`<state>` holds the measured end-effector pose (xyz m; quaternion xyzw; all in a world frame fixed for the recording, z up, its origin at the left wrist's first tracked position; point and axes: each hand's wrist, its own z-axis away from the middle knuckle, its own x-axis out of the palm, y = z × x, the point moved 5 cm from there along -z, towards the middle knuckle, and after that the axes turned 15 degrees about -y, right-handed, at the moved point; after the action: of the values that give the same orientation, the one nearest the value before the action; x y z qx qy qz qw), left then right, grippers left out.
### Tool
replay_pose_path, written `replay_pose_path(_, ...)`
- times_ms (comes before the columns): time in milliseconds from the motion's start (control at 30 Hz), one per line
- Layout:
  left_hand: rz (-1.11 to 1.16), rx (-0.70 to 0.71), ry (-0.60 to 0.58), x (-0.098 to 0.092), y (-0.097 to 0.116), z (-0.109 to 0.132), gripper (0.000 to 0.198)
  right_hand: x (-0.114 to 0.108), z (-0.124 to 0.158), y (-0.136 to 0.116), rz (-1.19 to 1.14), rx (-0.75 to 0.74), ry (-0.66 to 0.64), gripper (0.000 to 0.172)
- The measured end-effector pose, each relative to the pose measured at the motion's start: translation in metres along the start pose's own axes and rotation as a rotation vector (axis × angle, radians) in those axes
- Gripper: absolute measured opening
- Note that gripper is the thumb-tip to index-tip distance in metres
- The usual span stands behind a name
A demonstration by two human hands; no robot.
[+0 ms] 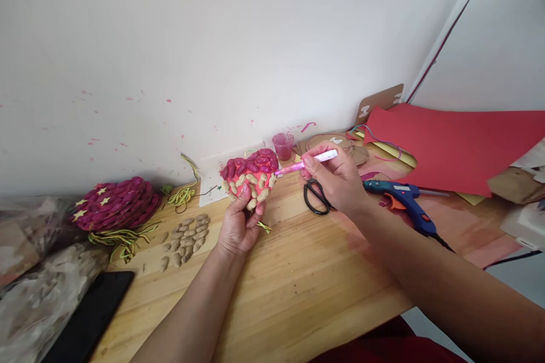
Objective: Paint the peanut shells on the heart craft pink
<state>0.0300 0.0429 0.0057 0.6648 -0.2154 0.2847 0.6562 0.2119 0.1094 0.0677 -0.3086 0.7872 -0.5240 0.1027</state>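
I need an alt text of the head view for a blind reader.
The left hand holds a red craft piece bearing glossy magenta peanuts above tan ones; the right hand holds a slim white-and-pink brush, its tip at the piece's edge. On the wooden table lie loose tan peanuts, black-handled scissors and a blue glue gun.
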Motion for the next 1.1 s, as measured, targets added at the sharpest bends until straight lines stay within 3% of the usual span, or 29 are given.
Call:
replay_pose_path(467, -0.063, 0.044, 0.034, -0.002, -0.001, -0.001, 0.037, -0.004, -0.001, 0.004, 0.094, -0.02, -0.003, 0.034)
replay_pose_path(733, -0.121, 0.093, 0.089, -0.002, 0.001, -0.002, 0.041, -0.006, 0.005, 0.003, 0.364, -0.089, -0.005, 0.021)
replay_pose_path(933, -0.19, 0.193, 0.058, 0.0, 0.005, 0.0, 0.044, 0.006, 0.008, -0.011, 0.707, -0.23, -0.114, 0.013)
replay_pose_path(1100, -0.228, 0.22, 0.035, 0.003, 0.005, 0.002, 0.046, 0.006, 0.008, -0.014, 0.725, -0.242, -0.109, 0.007)
